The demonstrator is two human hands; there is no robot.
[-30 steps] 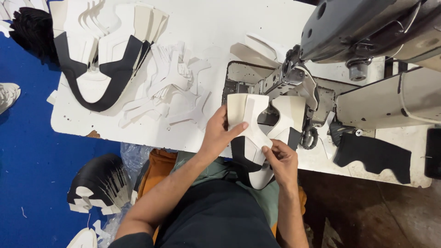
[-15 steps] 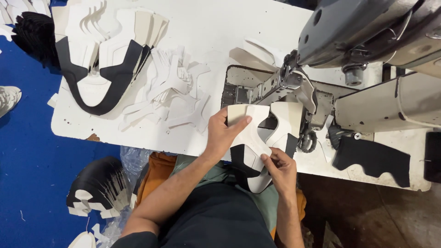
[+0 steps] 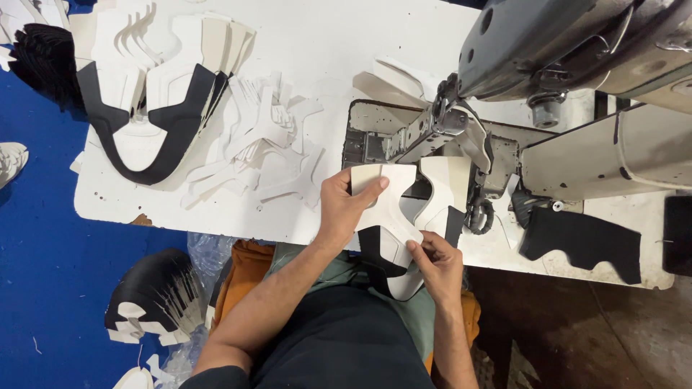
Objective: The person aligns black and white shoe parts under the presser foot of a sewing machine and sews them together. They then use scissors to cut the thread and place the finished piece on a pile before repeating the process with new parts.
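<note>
Quite a bit is cut off or hidden here: the grey industrial sewing machine (image 3: pixel 577 50) runs out of the top and right edges, and its needle area is tucked behind the metal arm, so it's hard to make out. The person's left hand (image 3: pixel 342 209) is pinching the far left flap of a white and black U-shaped shoe upper piece (image 3: pixel 393 223), thumb on top, fingers hidden underneath. The right hand (image 3: pixel 436 263) grips the near edge of the same piece, fingertips curled over it. The piece sits at the near edge of the white worktable (image 3: pixel 288 43), just in front of the machine's dark metal bed plate (image 3: pixel 367 137), and its lower end hangs off over the person's lap. It looks like smooth, stiff synthetic leather. Far left there's a fanned stack of similar white and black uppers (image 3: pixel 151 122), with a loose pile of thin white cut-outs (image 3: pixel 259 144) beside it. A flat black fabric panel (image 3: pixel 584 241) lies to the right.
</note>
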